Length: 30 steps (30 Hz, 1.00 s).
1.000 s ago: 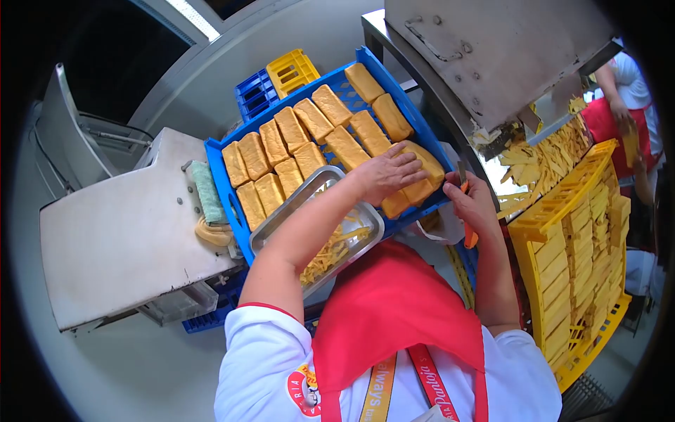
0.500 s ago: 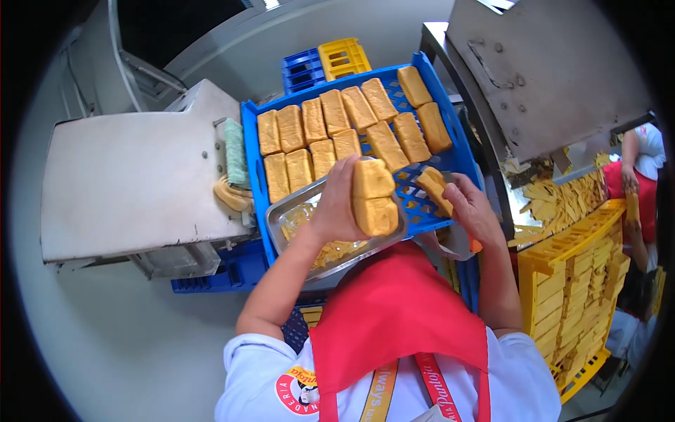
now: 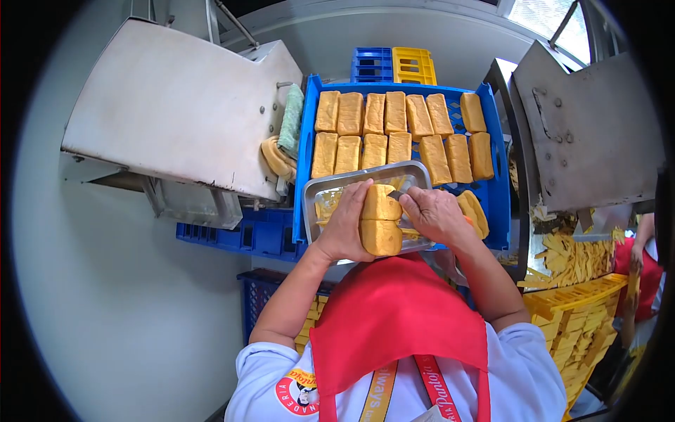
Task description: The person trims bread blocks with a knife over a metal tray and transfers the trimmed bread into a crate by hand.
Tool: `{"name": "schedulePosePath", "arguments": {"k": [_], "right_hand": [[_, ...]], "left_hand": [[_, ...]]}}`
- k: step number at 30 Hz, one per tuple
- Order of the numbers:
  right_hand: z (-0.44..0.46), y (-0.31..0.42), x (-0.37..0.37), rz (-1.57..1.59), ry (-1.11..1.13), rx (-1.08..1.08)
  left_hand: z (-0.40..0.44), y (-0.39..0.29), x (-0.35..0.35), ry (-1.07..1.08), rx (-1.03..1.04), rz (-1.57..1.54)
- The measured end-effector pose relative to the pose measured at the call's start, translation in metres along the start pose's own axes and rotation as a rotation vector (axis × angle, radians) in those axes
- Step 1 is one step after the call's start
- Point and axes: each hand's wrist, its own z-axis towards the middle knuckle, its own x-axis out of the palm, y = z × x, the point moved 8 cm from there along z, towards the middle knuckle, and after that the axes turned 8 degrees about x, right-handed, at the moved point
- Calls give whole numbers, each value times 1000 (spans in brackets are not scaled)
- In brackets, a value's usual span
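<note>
A: Where's the 2-lobed bread loaf (image 3: 381,228)?

B: Over the metal tray (image 3: 362,176), gripped in the left hand (image 3: 343,228). Its fingers wrap the left side of the loaf, 1 lobe toward the far side, the other toward the red apron (image 3: 408,309). I can't tell whether it's 1 piece or 2 loaves pressed together.

A: And the right hand (image 3: 436,216)?

B: Its fingers are closed around a knife (image 3: 396,195). The dark blade points left, at the upper lobe's right edge; I can't tell whether it cuts in. A bit of orange handle shows by the wrist.

A: What lies around them?

B: The tray overlaps a blue crate (image 3: 500,190) and holds yellow scraps (image 3: 325,208). Beyond it, 14 loaves (image 3: 396,112) lie in 2 rows of 7, and 1 more loaf (image 3: 474,214) sits just beside the right wrist, partly hidden.

A: Anything farther right?

B: A yellow crate (image 3: 555,299) filled with bread slices, and a co-worker's hand (image 3: 636,257) near it.
</note>
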Motion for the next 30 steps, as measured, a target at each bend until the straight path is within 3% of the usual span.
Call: {"name": "schedulePosePath", "arguments": {"k": [5,12,14,18,21,24,27,30], "right_hand": [[-1,6,6,53,51,-85],[-3,-3,6,95,88,-35],[-2,-9,-10,60,-103,-21],[0,-7,-9,11,-85,-21],[3,-9,-1,21,-21,-43],[2,-11,10,108,183,19],[2,-25,20,288,325,197],[10,-33,1,3,15,123]], "left_hand": [[-4,2,0,-21,-1,22],[0,7,-2,-84,-13,20],[1,7,-2,-57,2,51],[4,3,3,-13,7,54],[7,-1,3,5,-2,98],[11,-3,6,69,-67,112],[9,6,2,42,-170,131],[6,17,-2,124,-224,325]]}}
